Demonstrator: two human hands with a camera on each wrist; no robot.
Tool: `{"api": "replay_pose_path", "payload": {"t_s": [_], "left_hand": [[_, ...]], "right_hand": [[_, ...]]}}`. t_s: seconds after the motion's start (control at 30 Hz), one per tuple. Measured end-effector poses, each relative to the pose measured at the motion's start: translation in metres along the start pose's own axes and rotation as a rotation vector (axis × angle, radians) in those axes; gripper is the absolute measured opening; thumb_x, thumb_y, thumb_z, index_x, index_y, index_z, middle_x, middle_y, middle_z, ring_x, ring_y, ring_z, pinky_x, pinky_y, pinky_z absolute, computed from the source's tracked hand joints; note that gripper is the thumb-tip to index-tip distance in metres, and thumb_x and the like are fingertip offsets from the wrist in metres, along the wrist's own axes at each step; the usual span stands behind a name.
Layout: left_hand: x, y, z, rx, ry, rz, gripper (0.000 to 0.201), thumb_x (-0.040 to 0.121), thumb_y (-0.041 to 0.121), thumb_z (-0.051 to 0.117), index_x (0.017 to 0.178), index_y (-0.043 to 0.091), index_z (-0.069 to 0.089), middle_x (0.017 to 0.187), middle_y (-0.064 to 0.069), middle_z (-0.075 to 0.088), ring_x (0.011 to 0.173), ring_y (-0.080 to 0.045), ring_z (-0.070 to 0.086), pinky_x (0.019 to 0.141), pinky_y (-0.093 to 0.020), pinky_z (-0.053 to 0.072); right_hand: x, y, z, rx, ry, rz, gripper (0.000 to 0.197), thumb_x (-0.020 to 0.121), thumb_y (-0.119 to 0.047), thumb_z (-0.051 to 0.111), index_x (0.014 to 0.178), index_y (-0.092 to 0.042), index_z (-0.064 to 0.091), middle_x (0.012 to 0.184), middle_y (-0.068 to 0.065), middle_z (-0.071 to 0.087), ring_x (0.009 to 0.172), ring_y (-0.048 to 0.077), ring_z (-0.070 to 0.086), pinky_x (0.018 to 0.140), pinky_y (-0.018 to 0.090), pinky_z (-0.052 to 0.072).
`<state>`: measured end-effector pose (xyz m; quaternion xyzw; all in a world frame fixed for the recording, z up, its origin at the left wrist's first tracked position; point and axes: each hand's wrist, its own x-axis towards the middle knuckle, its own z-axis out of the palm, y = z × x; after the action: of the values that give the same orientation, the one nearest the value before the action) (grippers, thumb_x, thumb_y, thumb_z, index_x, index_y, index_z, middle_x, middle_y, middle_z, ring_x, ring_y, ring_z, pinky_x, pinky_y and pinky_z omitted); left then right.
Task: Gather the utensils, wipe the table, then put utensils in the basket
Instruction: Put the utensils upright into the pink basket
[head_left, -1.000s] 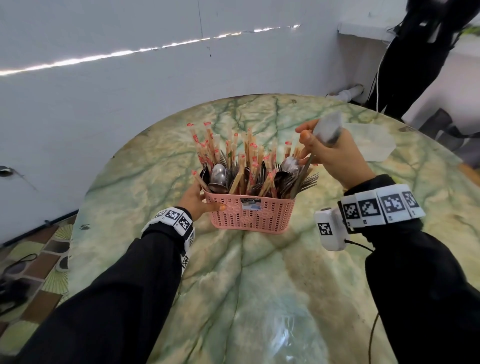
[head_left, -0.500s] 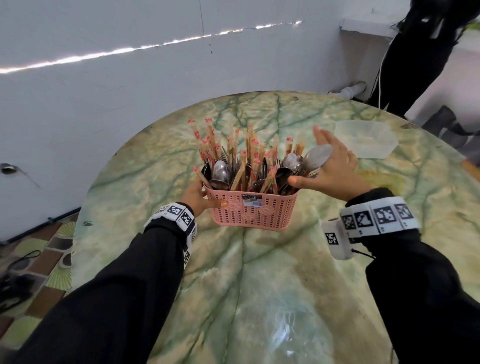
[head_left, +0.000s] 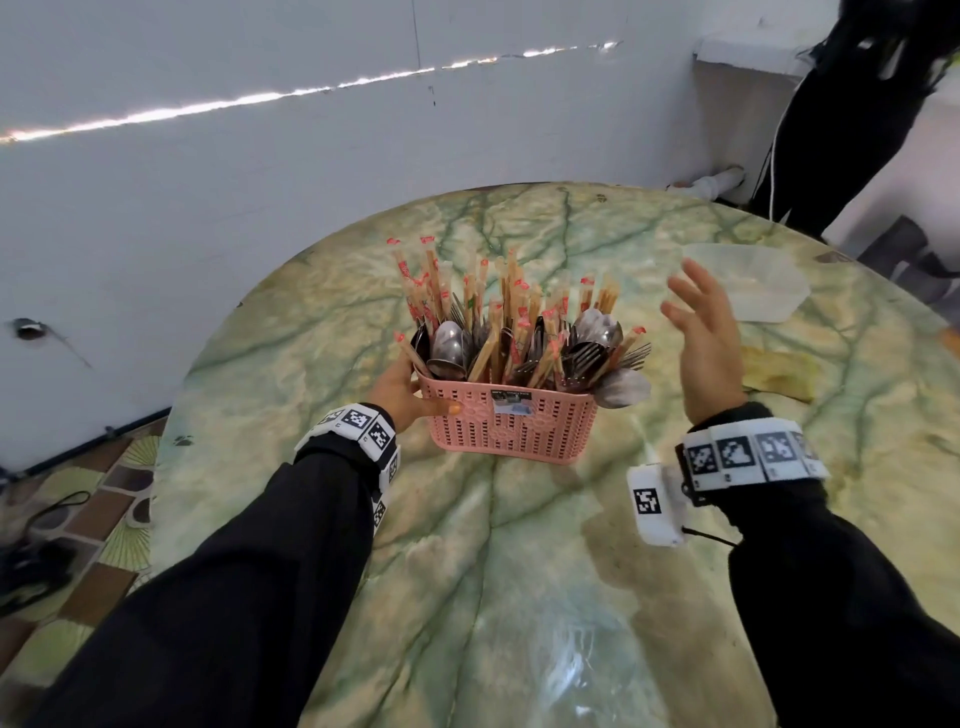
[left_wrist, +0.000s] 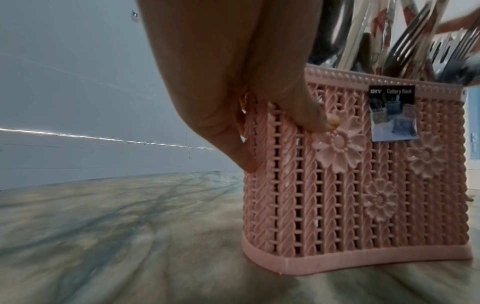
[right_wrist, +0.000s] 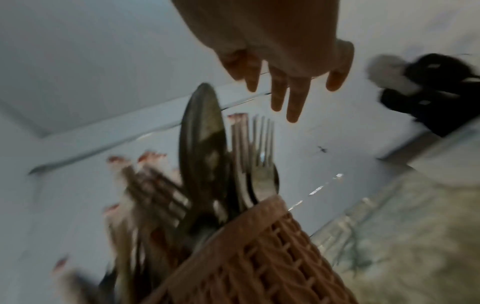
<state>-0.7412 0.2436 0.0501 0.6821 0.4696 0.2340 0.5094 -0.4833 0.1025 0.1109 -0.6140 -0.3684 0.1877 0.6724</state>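
Note:
A pink plastic basket (head_left: 511, 428) stands on the green marble table (head_left: 519, 597), packed with wrapped chopsticks (head_left: 498, 306), spoons (head_left: 448, 345) and forks (head_left: 587, 356). One spoon bowl (head_left: 621, 387) hangs over its right rim. My left hand (head_left: 402, 389) grips the basket's left end, thumb on the front wall (left_wrist: 315, 121) and fingers round the corner. My right hand (head_left: 701, 338) hovers to the right of the basket, fingers spread and empty (right_wrist: 288, 90). The basket (right_wrist: 259, 257) and the utensils (right_wrist: 207, 164) look blurred in the right wrist view.
A clear plastic container (head_left: 748, 280) lies at the back right of the table. A yellowish cloth (head_left: 779, 371) sits just right of my right hand. A white wall (head_left: 260, 182) runs behind the table, and a dark-clothed person (head_left: 857, 104) stands at the far right.
My right hand lowered the spoon and utensils into the basket's right end, let go and drew back to the right with fingers spread. The left hand kept its grip.

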Motion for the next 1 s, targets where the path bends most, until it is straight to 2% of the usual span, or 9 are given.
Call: {"api": "replay_pose_path", "payload": {"t_s": [0.07, 0.17, 0.23, 0.3, 0.4, 0.6, 0.8, 0.93, 1.0], "left_hand": [[0.000, 0.001, 0.000, 0.007, 0.001, -0.003, 0.079, 0.064, -0.006, 0.078, 0.133, 0.001, 0.041, 0.123, -0.014, 0.059, 0.116, -0.029, 0.054, 0.104, -0.041, 0.041], [0.004, 0.005, -0.007, 0.054, -0.056, -0.004, 0.070, 0.062, -0.005, 0.080, 0.124, 0.001, 0.049, 0.111, -0.008, 0.065, 0.108, -0.023, 0.058, 0.103, -0.045, 0.043], [0.005, 0.016, -0.012, 0.080, -0.123, 0.024, 0.056, 0.064, -0.010, 0.078, 0.113, 0.007, 0.056, 0.093, 0.007, 0.068, 0.092, -0.007, 0.062, 0.098, -0.037, 0.045], [0.005, 0.031, -0.011, -0.028, -0.113, 0.069, 0.062, 0.064, -0.016, 0.073, 0.110, 0.016, 0.047, 0.092, 0.013, 0.064, 0.084, 0.003, 0.060, 0.086, -0.023, 0.048], [0.001, 0.047, -0.003, -0.135, -0.033, 0.150, 0.066, 0.063, -0.018, 0.072, 0.112, 0.016, 0.044, 0.093, 0.009, 0.061, 0.076, 0.007, 0.062, 0.066, -0.007, 0.049], [0.008, 0.049, -0.008, -0.247, 0.127, 0.194, 0.054, 0.060, -0.002, 0.081, 0.110, 0.001, 0.060, 0.092, -0.002, 0.068, 0.088, -0.018, 0.065, 0.084, -0.032, 0.051], [-0.005, 0.043, -0.007, 0.013, -0.116, 0.158, 0.053, 0.059, -0.003, 0.083, 0.098, 0.019, 0.056, 0.084, 0.016, 0.065, 0.079, 0.007, 0.061, 0.069, -0.013, 0.045], [-0.009, 0.034, -0.021, 0.111, -0.101, 0.084, 0.106, 0.047, 0.029, 0.089, 0.136, 0.006, 0.035, 0.131, -0.005, 0.049, 0.125, -0.021, 0.044, 0.107, -0.035, 0.034], [-0.010, 0.046, -0.027, -0.016, -0.065, 0.127, 0.131, 0.034, 0.050, 0.084, 0.145, 0.019, 0.023, 0.148, -0.005, 0.034, 0.138, -0.022, 0.030, 0.115, -0.046, 0.021]], "right_hand": [[0.005, 0.019, -0.016, 0.033, -0.153, 0.221, 0.072, 0.080, 0.016, 0.049, 0.143, -0.012, 0.028, 0.144, 0.014, 0.040, 0.122, 0.018, 0.045, 0.070, 0.010, 0.051], [0.003, 0.054, -0.023, -0.108, -0.619, 0.418, 0.108, 0.052, 0.010, 0.069, 0.145, -0.014, 0.021, 0.146, 0.010, 0.038, 0.135, 0.021, 0.036, 0.097, 0.024, 0.046], [0.000, 0.063, -0.014, -0.284, -0.757, 0.320, 0.110, 0.048, -0.019, 0.090, 0.140, -0.004, 0.031, 0.134, 0.006, 0.052, 0.126, 0.013, 0.048, 0.105, 0.035, 0.042], [0.000, 0.059, 0.004, -0.305, -0.729, 0.152, 0.086, 0.054, -0.040, 0.088, 0.121, -0.001, 0.051, 0.112, 0.001, 0.064, 0.104, -0.006, 0.059, 0.094, 0.019, 0.049], [0.008, 0.037, 0.027, -0.171, -0.581, -0.003, 0.056, 0.052, -0.005, 0.088, 0.095, -0.017, 0.053, 0.091, -0.006, 0.062, 0.081, -0.010, 0.061, 0.076, 0.015, 0.051], [0.020, 0.010, 0.036, 0.009, -0.402, -0.062, 0.050, 0.053, 0.008, 0.081, 0.086, -0.018, 0.055, 0.070, -0.014, 0.068, 0.067, -0.003, 0.063, 0.062, 0.016, 0.051], [0.010, 0.011, 0.027, -0.169, -0.666, 0.038, 0.089, 0.059, 0.001, 0.081, 0.131, -0.009, 0.031, 0.110, -0.012, 0.062, 0.093, -0.014, 0.059, 0.083, 0.009, 0.048], [0.005, 0.008, 0.015, -0.360, -0.613, 0.138, 0.129, 0.060, 0.011, 0.078, 0.146, -0.013, -0.015, 0.132, 0.001, 0.045, 0.127, 0.010, 0.043, 0.103, 0.022, 0.036], [0.005, 0.002, 0.011, -0.457, -0.599, 0.144, 0.134, 0.061, 0.003, 0.082, 0.145, -0.019, -0.020, 0.143, 0.013, 0.038, 0.140, 0.021, 0.026, 0.113, 0.033, 0.026]]}}
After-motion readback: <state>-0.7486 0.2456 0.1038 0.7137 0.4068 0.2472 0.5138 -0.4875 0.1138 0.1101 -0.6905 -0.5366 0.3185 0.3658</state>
